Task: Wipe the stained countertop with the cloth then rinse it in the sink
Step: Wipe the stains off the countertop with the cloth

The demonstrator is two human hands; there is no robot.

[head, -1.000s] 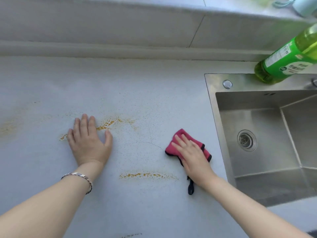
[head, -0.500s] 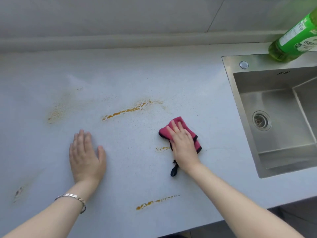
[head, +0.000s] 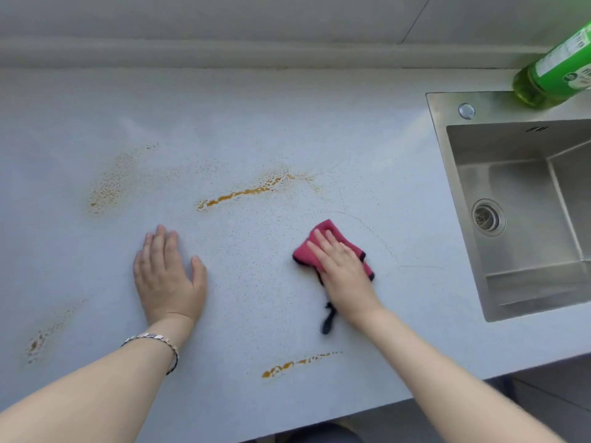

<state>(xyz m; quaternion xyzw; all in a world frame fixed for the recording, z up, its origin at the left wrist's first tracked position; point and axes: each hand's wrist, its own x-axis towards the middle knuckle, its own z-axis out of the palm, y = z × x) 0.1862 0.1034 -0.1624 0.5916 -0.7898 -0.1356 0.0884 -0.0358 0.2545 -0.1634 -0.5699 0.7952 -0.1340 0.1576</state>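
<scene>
1. Since the picture half a second earlier, a small orange smear that lay just left of the cloth [head: 332, 251] no longer shows beside it, so the pass seems to have taken it up; the right hand [head: 343, 270] and cloth sit at about the same spot, right of centre of the frame.
2. Right hand: fingers stretched flat and together, palm pressing the folded pink cloth down onto the countertop [head: 256, 116]. It pins the cloth rather than clutching it. A black loop [head: 327, 321] trails out from under the wrist.
3. Left hand [head: 168, 276]: spread open, palm down on bare counter at lower centre-left, holding nothing; it looks like a brace. A bracelet [head: 153, 342] is on that wrist.
4. What is left, as I judge it, is most of the wiping:
   - a long orange streak [head: 246, 193] above the two hands, at centre;
   - a short streak [head: 297, 362] near the front edge, lower centre;
   - a speckled haze [head: 115, 183] at upper left;
   - a faint patch [head: 38, 343] at lower left.
5. Rinsing has not begun; the cloth is near the sink [head: 447, 174], but apart from it.
6. Containers: the steel sink at right appears dry and holds nothing, its drain [head: 487, 217] uncovered. A green bottle [head: 556, 71] stands on the rim at upper right, with greenish-yellow liquid in what shows of it; its top is out of frame.
</scene>
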